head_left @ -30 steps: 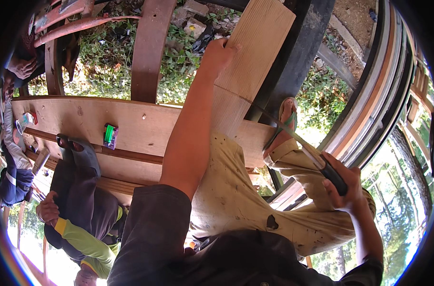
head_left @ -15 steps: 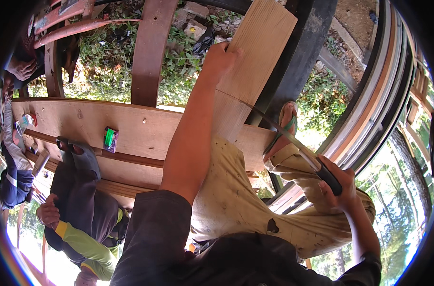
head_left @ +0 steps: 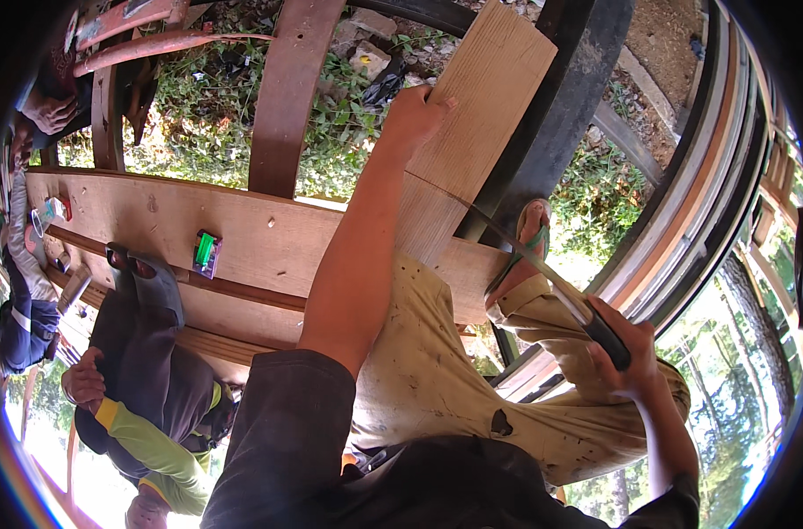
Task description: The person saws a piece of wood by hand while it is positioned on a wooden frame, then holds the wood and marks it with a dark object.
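Note:
A long, light-brown wooden plank (head_left: 494, 101) slants away from my lap, across the bench edge. My left hand (head_left: 417, 119) grips its left edge with the thumb on top. In my right hand (head_left: 629, 353) is the black handle of a handsaw (head_left: 573, 304), the fingers wrapped round it. Its narrow metal blade runs up and left to the plank, where a thin dark line crosses the wood below my left hand. The plank's near end reaches my tan trousers (head_left: 419, 344), by my left thigh. Part of its left edge is hidden behind my left forearm.
Planks form a bench (head_left: 234, 225) carrying a small green-and-purple packet (head_left: 205, 254). A seated person (head_left: 145, 379) is at the left, with others beyond. A dark beam (head_left: 573, 115) stands beside the plank; stacked boards (head_left: 683, 203) are on the right. My sandalled foot (head_left: 532, 238) is near the blade.
The view has shifted slightly, so the plank appears a little farther right and lower. My right hand and the saw have moved very slightly; both hands keep their grip.

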Motion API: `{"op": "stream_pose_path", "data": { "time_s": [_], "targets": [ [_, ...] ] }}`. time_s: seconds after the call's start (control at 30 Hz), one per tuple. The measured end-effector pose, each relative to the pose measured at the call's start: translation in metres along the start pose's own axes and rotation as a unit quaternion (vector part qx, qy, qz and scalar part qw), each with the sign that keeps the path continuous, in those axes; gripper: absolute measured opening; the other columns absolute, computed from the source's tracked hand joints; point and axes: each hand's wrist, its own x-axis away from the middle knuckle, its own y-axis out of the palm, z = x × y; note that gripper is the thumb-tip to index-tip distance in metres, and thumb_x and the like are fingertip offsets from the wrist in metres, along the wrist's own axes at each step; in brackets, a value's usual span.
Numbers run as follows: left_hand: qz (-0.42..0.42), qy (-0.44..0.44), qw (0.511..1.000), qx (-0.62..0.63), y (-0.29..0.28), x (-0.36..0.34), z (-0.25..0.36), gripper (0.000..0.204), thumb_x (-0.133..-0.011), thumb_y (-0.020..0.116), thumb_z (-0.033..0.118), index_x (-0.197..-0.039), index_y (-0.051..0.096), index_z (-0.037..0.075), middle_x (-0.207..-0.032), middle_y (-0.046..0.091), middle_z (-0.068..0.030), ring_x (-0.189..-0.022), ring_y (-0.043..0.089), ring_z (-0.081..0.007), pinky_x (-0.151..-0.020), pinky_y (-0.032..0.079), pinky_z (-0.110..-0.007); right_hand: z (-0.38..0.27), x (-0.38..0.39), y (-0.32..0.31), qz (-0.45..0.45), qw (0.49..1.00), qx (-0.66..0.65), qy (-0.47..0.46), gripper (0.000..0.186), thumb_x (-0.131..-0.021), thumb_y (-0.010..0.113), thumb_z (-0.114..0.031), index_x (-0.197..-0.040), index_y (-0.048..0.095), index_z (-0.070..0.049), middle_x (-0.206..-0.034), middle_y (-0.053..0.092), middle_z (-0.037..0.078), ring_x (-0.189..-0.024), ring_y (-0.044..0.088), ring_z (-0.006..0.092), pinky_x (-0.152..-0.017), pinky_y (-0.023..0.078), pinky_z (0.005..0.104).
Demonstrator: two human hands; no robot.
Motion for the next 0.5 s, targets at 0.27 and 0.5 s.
{"op": "stream_pose_path", "data": {
  "time_s": [0.27,0.5],
  "targets": [
    [-0.010,0.000,1.000,0.014,0.019,-0.009,0.001,0.047,-0.093,0.077,0.031,-0.121,0.073,-0.005,-0.103,0.078,-0.0218,-0.096,0.076,-0.0326,-0.086,0.055,-0.043,0.023,-0.104,0.064,0.016,0.998,-0.010,-0.053,0.056,-0.092,0.072,-0.016,-0.145,0.060,-0.002,-0.083,0.073,0.017,-0.066,0.070,0.0258,-0.068,0.057,0.0369],
    [0.015,-0.014,1.000,-0.022,0.005,-0.010,-0.003,0.046,-0.093,0.078,0.033,-0.120,0.073,-0.005,-0.105,0.078,-0.0224,-0.098,0.076,-0.0349,-0.086,0.056,-0.045,0.008,0.014,-0.020,-0.014,1.000,0.015,0.010,0.059,-0.091,0.069,-0.023,-0.145,0.060,-0.003,-0.093,0.079,0.012,-0.075,0.079,0.0284,-0.075,0.063,0.0360]
  ]
}}
